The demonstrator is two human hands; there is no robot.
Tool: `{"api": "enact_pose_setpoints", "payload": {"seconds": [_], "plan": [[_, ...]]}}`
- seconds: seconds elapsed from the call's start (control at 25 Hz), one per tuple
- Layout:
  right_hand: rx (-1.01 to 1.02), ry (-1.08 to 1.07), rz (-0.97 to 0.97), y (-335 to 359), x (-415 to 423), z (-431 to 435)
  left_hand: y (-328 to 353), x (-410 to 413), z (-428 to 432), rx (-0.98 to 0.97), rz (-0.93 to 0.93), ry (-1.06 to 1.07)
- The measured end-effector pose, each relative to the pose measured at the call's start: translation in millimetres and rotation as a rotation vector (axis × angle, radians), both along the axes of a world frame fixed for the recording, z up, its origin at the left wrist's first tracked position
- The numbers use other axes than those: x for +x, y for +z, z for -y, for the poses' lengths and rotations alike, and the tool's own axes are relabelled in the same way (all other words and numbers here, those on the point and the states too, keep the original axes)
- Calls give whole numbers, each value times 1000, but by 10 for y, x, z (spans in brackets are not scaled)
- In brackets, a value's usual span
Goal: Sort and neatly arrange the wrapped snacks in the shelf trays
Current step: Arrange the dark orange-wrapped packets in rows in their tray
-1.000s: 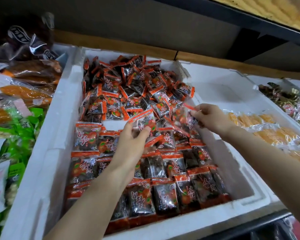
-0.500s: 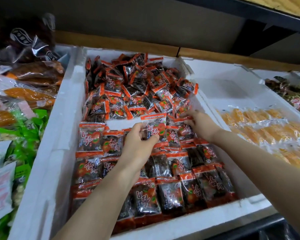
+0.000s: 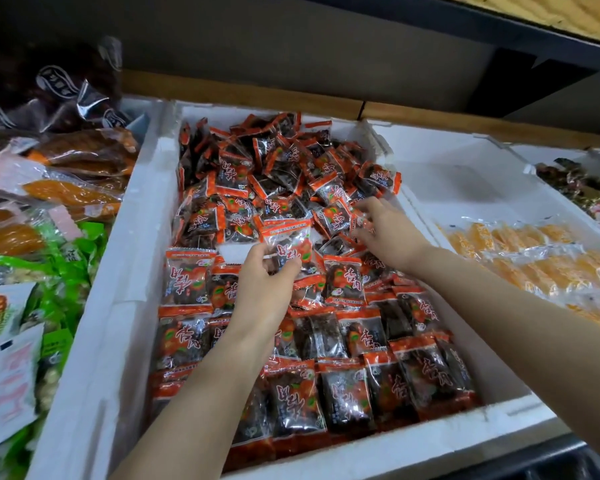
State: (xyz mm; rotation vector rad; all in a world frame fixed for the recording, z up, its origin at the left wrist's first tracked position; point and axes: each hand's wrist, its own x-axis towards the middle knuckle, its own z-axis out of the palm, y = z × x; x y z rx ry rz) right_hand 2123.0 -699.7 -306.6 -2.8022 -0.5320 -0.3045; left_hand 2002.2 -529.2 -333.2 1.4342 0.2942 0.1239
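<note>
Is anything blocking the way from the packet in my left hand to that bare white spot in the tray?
Nothing visible does. The held packet in the left hand is right beside the bare spot, with no other packet between them.

Lettering on the wrappers
White characters 杏肉 stand on the red-and-dark snack packets (image 3: 345, 285), centre of frame; smaller print is unreadable.

Head-worn wide-angle view, forward-down, close above the foam tray (image 3: 118, 306)
</note>
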Motion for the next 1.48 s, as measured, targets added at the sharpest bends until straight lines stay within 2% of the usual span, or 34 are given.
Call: {"api": "enact_pose_setpoints", "payload": {"seconds": [0.24, 0.36, 0.52, 0.6, 0.68, 0.72, 0.76, 0.88, 0.96, 1.08, 1.12, 1.16, 1.24, 1.28, 1.36, 1.48], "plan": [[-18, -128, -204, -147, 447, -367, 103, -35, -51, -44, -21, 65], [-78, -180, -99, -218, 462, -476, 112, -24, -40, -63, -33, 67], [-83, -139, 35, -145, 305, -494, 112, -3, -3, -138, -30, 41], [5, -114, 134, -80, 161, -486, 111, -8, -7, -160, -43, 32], [260, -5, 180, 2, -80, -501, 94, 1, -24, -164, -65, 17], [353, 93, 155, 46, -246, -508, 91, 12, -27, -180, -77, 9], [363, 191, 104, 71, -419, -523, 88, 22, -32, -208, -81, 1], [247, 421, -81, -35, -766, -541, 83, 36, -41, -427, -40, -40], [272, 502, -169, -91, -814, -522, 69, 29, -47, -407, -32, -85], [674, 523, -544, 125, -804, -466, 24, 27, -60, -242, -25, -30], [787, 490, -607, 191, -748, -432, 8, 41, -73, -204, -26, 13], [810, 418, -557, 234, -658, -404, 5, 45, -87, -177, -29, 41], [566, 186, -297, 200, -362, -336, -4, 53, -107, -154, -18, 69], [403, 75, -238, 141, -209, -309, -12, 63, -111, -148, -11, 76], [170, -79, -297, -22, 24, -277, -27, 72, -116, -146, -3, 79], [40, -140, -347, -195, 168, -290, -44, 76, -106, -142, 15, 69]]}}
